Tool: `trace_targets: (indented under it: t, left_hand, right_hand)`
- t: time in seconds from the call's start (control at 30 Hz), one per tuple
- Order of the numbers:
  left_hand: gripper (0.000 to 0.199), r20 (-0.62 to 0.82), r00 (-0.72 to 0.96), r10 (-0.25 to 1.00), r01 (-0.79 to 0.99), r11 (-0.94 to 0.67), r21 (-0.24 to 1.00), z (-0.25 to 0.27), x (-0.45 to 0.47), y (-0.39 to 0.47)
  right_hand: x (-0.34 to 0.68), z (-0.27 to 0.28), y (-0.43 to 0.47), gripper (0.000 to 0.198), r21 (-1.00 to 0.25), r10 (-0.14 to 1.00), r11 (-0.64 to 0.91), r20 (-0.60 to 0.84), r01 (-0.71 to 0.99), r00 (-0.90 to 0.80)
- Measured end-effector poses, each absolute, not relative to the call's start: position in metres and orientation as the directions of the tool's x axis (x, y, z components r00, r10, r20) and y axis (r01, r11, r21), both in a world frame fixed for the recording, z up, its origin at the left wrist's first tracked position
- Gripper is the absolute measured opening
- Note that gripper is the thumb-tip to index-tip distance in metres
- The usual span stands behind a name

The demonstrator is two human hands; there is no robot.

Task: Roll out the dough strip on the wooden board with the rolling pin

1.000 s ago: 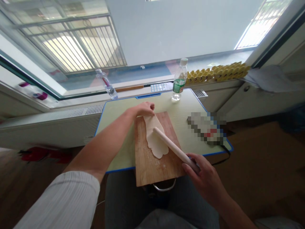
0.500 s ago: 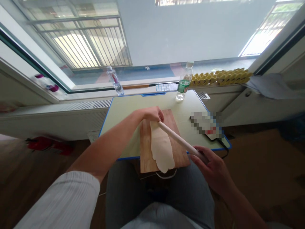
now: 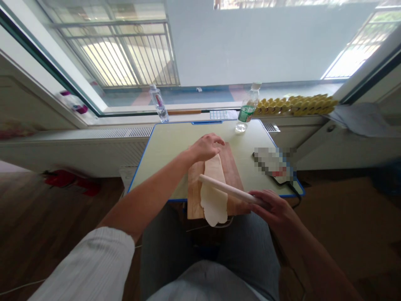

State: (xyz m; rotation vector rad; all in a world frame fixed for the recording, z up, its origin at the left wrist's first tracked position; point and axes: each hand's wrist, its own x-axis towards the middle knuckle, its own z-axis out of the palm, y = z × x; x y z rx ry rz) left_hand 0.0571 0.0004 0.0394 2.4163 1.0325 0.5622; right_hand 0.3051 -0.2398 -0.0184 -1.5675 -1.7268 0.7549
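Note:
A long flat sheet of dough point(image 3: 214, 205) lies lengthwise on a wooden board point(image 3: 194, 196), its near end hanging slightly past the board's front edge. My right hand point(image 3: 269, 205) is closed around one end of a white rolling pin point(image 3: 230, 190), which slants across the middle of the dough. The pin's other end is free, over the board's left part. Over the far end of the dough is my left hand point(image 3: 208, 146), fingers apart and curved, holding nothing. Whether its palm touches the dough I cannot tell.
The board rests on a small blue-edged table point(image 3: 169, 146) and sticks out towards my lap. A green-labelled bottle point(image 3: 246, 113) and a clear bottle point(image 3: 159, 104) stand at the back. A blurred-out device point(image 3: 272, 165) with a cable lies right. Yellow trays point(image 3: 294, 105) line the sill.
My left hand has let go of the rolling pin's far end and opened. The pin's free end has swung nearer to me and left, while my right hand keeps its grip.

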Motion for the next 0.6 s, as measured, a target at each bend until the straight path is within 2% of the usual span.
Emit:
trace_targets:
  t: [0.07,0.13,0.27,0.33,0.5,0.6]
  left_hand:
    - [0.027,0.225,0.583,0.780,0.578,-0.593,0.560,0.039,0.044,-0.030]
    - [0.025,0.218,0.556,0.802,0.623,-0.576,0.530,0.033,0.031,-0.066]
    - [0.039,0.208,0.400,0.893,0.802,-0.451,0.391,0.005,0.022,-0.124]
    - [0.042,0.198,0.336,0.921,0.846,-0.387,0.366,-0.007,0.023,-0.137]
    - [0.044,0.222,0.280,0.934,0.875,-0.343,0.340,-0.010,0.025,-0.143]
    - [0.044,0.249,0.292,0.923,0.875,-0.363,0.320,-0.003,0.024,-0.142]
  right_hand:
    - [0.308,-0.019,-0.231,0.032,-0.756,0.989,0.147,0.120,0.637,-0.085]
    - [0.311,-0.019,-0.223,0.030,-0.716,0.988,0.154,0.125,0.681,-0.092]
    - [0.309,-0.021,-0.211,0.025,-0.628,0.984,0.159,0.166,0.761,-0.069]
    - [0.303,-0.022,-0.205,0.023,-0.602,0.979,0.151,0.199,0.784,-0.036]
    - [0.283,-0.026,-0.189,0.042,-0.501,0.933,0.084,0.344,0.862,0.109]
    - [0.272,-0.029,-0.180,0.042,-0.439,0.903,0.072,0.410,0.896,0.128]
